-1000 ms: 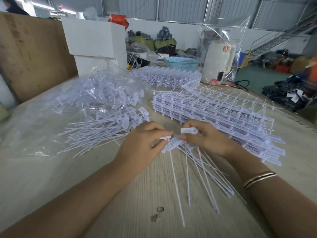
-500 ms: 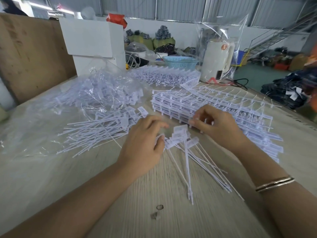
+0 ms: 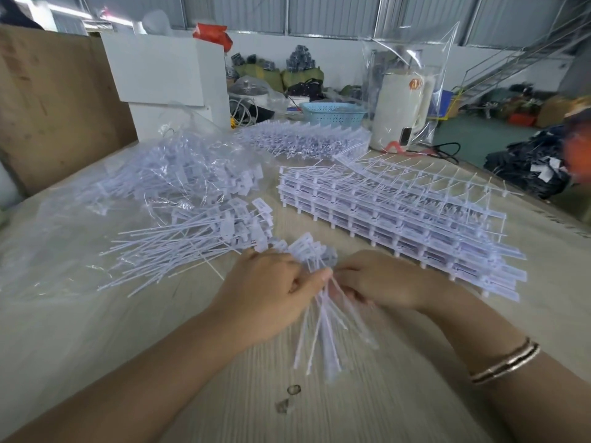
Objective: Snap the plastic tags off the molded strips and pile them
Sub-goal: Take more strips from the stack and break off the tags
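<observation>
Bundle of loose tags (image 3: 316,302) pinched between left hand (image 3: 271,292) and right hand (image 3: 380,282), heads up, likely squaring for pile (image 3: 192,247) at 10 o'clock; molded strips (image 3: 399,215) wait at 2 o'clock.

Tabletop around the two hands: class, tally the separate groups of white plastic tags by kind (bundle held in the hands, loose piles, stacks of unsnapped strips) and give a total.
Bundle held in hands: 1
Loose piles: 2
Stacks of unsnapped strips: 2
Total: 5

White tags (image 3: 315,292) bunched, beside stacked strips (image 3: 399,215)
</observation>
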The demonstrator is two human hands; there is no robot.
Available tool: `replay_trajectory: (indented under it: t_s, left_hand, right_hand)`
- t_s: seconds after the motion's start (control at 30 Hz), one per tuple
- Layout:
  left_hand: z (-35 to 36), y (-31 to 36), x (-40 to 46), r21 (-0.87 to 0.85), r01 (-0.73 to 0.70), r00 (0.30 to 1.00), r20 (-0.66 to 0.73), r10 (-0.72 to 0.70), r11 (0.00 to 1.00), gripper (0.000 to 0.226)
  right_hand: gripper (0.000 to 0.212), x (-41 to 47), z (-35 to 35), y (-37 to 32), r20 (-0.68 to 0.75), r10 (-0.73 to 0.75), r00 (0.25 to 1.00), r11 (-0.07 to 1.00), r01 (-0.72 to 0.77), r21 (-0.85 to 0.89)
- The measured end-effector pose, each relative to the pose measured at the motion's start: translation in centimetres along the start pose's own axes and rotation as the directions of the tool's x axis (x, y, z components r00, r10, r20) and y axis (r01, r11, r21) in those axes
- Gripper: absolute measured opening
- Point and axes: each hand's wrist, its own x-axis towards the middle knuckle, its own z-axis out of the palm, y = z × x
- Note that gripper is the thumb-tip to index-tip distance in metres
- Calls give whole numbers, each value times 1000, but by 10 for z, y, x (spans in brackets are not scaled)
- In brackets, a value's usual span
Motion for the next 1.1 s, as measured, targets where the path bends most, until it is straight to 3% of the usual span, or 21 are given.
replay_trajectory:
  t_s: [0.17,0.3,0.43,0.53,0.6,0.73,0.87,1.03,1.1]
  left_hand:
    - [0,-5,-1,131,146,989,5,-148,981,59]
    - [3,-9,-2,168,131,991,5,-134,977,43]
    - [5,-9,-4,161,89,996,-17,-87,983,35]
    - [0,-11,-4,35,76,995,-64,-74,996,30]
    - [-5,-12,-3,-142,70,994,-75,-81,987,27]
    - [-18,-15,-1,-505,112,976,-108,-191,856,17]
    - [-42,-28,8,-620,-15,889,-368,-274,785,17]
    - [-71,-44,10,-725,-270,685,-607,-402,633,14]
    - [-80,-51,10,-678,-356,624,-685,-377,643,13]
  right_hand:
    - [31,2,13,-9,41,-116,992,972,105,211]
    - [38,3,16,-4,32,-138,990,945,122,304]
    - [46,7,10,5,-205,-105,973,884,186,429]
    - [48,8,-2,14,-426,-18,904,818,259,514]
    - [49,8,-9,18,-514,4,858,788,314,529]
    - [48,11,-9,25,-590,21,807,775,359,520]
    - [49,17,-1,29,-559,1,829,819,321,476]
    - [52,25,12,29,-504,-19,864,865,267,425]
    - [52,26,14,30,-485,-42,874,882,260,392]
